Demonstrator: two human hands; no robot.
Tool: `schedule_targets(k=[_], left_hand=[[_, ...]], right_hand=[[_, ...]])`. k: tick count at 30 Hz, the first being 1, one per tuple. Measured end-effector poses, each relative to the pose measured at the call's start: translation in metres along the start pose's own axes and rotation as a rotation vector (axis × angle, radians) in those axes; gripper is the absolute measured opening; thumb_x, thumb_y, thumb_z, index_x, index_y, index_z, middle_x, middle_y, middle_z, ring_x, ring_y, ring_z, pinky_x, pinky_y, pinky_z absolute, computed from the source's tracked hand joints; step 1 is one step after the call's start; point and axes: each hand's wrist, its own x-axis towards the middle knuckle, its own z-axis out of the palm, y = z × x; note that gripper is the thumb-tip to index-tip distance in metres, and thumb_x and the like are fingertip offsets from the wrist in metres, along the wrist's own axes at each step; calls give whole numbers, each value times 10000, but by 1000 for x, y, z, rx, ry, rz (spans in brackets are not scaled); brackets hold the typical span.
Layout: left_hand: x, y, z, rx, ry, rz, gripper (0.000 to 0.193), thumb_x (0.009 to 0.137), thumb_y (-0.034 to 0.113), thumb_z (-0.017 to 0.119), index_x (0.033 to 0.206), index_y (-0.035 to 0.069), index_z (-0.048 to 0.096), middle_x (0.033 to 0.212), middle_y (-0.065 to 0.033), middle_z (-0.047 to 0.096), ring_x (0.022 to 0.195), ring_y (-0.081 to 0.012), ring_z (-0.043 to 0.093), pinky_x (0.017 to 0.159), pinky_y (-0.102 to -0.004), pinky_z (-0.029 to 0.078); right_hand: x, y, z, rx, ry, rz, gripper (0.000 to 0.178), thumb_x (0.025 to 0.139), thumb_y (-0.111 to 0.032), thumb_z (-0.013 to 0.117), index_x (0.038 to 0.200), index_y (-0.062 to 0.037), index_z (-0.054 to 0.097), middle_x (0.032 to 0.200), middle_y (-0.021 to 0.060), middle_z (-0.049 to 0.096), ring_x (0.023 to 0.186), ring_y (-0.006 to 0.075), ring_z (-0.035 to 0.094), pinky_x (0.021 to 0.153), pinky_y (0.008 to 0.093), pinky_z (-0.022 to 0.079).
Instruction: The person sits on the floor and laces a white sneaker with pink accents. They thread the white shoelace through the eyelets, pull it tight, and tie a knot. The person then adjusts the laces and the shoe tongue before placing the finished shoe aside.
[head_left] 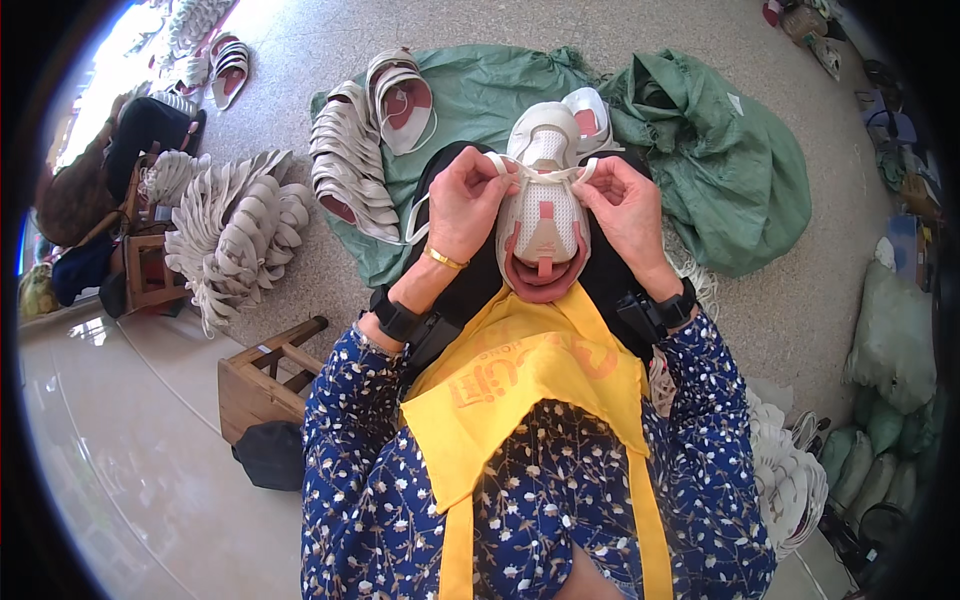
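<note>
From my end, lacing looks like the step in hand: my left hand (464,203) and right hand (622,208) are each closed in a fingertip pinch on the white lace (540,174), drawn across the pale shoe (545,205). The shoe sits on the lap, heel by the yellow apron (520,365); I judge the next move calls for an even outward pull, keeping both loops pinched.

I see the left hand (470,205) and right hand (625,203) pinching a white lace (565,174) over a pale shoe (538,212), stacked uppers (350,160) along the green sheet (470,80)'s left edge.
</note>
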Motion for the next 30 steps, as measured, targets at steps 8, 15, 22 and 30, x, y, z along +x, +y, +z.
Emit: schedule_targets(k=[8,15,22,30], left_hand=[[-7,0,-3,249,42,52,103,919,-76,687,881,-26,606,985,-68,729,916,-76,664,808,-246,574],[-3,11,8,460,99,212,116,849,-35,711,870,-14,599,760,-106,669,687,-176,709,639,-303,542],[-4,23,18,637,6,500,126,800,-88,631,874,-4,573,790,-155,600,692,-336,633,628,-377,502],[2,15,10,487,123,225,211,800,1,746,857,-3,542,703,-129,644,626,-238,684,604,-333,554]], right_hand=[[-2,0,0,4,1,0,123,903,-12,766,988,12,681,891,36,753,817,76,706,760,249,584],[-2,0,-1,9,-1,-1,122,903,-14,766,987,13,681,888,38,754,817,77,706,761,251,586],[0,-3,-2,7,-8,13,126,897,-15,772,978,15,680,888,41,758,819,80,712,760,253,587],[-3,-15,0,-261,97,-121,152,858,-15,786,971,-4,685,808,71,691,709,155,697,677,289,562]])
